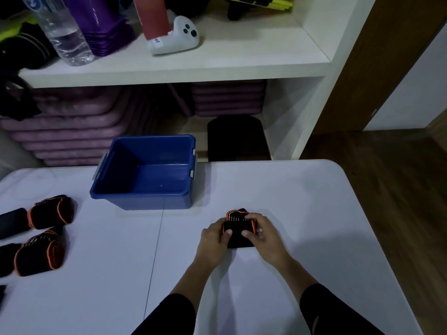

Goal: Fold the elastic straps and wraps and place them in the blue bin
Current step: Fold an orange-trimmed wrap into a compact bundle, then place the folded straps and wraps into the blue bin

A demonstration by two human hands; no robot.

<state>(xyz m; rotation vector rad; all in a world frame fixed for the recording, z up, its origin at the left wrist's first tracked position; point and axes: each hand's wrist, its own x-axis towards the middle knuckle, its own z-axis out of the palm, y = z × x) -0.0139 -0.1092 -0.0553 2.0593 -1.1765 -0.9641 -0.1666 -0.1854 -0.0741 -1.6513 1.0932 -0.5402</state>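
A black wrap with orange edging [238, 228] lies folded on the white table, right of centre. My left hand [212, 240] holds its left side, thumb on top. My right hand [263, 235] grips its right side, thumb pressed on the fabric and fingers curled over the far edge. The blue bin [145, 189] stands open at the table's far side, to the upper left of my hands, with nothing visible inside. Two more black-and-orange wraps [52, 212] [40, 255] lie at the table's left edge.
The white table [290, 201] ends at a rounded corner on the right, above wooden floor. Behind it stands a shelf unit with a water bottle [63, 32], a white controller [176, 37], purple mats [72, 131] and a black stool [237, 139].
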